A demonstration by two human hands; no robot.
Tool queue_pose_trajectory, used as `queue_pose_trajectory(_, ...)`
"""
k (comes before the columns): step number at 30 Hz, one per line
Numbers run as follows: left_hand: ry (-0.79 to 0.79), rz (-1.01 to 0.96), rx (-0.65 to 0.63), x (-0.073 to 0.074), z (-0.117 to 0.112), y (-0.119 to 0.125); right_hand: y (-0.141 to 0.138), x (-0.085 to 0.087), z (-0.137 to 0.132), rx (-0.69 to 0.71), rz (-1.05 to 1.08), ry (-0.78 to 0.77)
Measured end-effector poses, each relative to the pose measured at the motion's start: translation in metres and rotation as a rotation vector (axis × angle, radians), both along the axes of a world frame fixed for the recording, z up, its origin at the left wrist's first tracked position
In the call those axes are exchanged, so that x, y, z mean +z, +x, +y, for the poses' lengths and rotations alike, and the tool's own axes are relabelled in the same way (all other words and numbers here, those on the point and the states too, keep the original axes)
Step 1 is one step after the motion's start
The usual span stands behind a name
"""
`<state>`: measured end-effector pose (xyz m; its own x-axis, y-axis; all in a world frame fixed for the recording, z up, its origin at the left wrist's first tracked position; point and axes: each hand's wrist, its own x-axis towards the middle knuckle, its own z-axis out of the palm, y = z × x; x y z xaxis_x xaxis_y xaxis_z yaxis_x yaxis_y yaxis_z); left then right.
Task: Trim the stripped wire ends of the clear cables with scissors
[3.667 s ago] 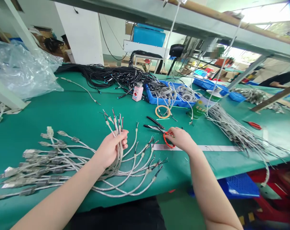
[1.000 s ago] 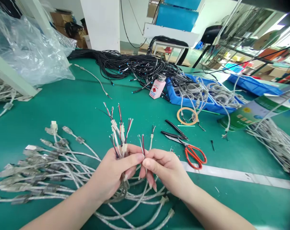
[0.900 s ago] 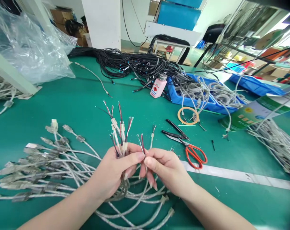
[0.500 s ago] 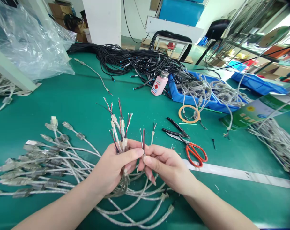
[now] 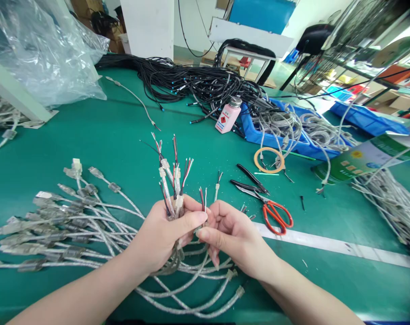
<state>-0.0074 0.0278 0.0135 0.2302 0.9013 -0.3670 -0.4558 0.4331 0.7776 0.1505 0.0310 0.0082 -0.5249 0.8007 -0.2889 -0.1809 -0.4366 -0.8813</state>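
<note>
My left hand (image 5: 164,237) is closed around a bundle of clear-sheathed cables (image 5: 172,180), their stripped red, black and white wire ends pointing up. The cables loop down under my hands and fan out left to a spread of USB plugs (image 5: 52,216) on the green table (image 5: 99,140). My right hand (image 5: 232,234) touches the left one and pinches a single cable end (image 5: 202,201) between thumb and fingers, its short coloured wires standing up.
Red-handled scissors (image 5: 274,214) and black pliers (image 5: 250,176) lie just right of my hands, by a tape ring (image 5: 268,160). Behind are a pink bottle (image 5: 228,115), blue trays of grey cables (image 5: 286,131), a black cable heap (image 5: 191,83) and a plastic bag (image 5: 39,54).
Earlier my right hand was at the scissors' handles; it left them on the table and came to the bundle. Over the last second it keeps pinching one cable end beside my left hand.
</note>
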Motion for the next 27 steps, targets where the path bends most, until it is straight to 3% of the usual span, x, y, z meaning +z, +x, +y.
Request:
queue_pose_trajectory(13, -0.005, 0.036, 0.076, 0.0019, 0.0001, 0.0017, 0.0001, -0.0042, -0.0047, 0.109, 0.029, -0.077)
queue_pose_trajectory(27, 0.017, 0.019, -0.014, 0.0048, -0.0007, -0.0032, -0.0025, -0.0065, -0.0053, 0.162, 0.057, -0.153)
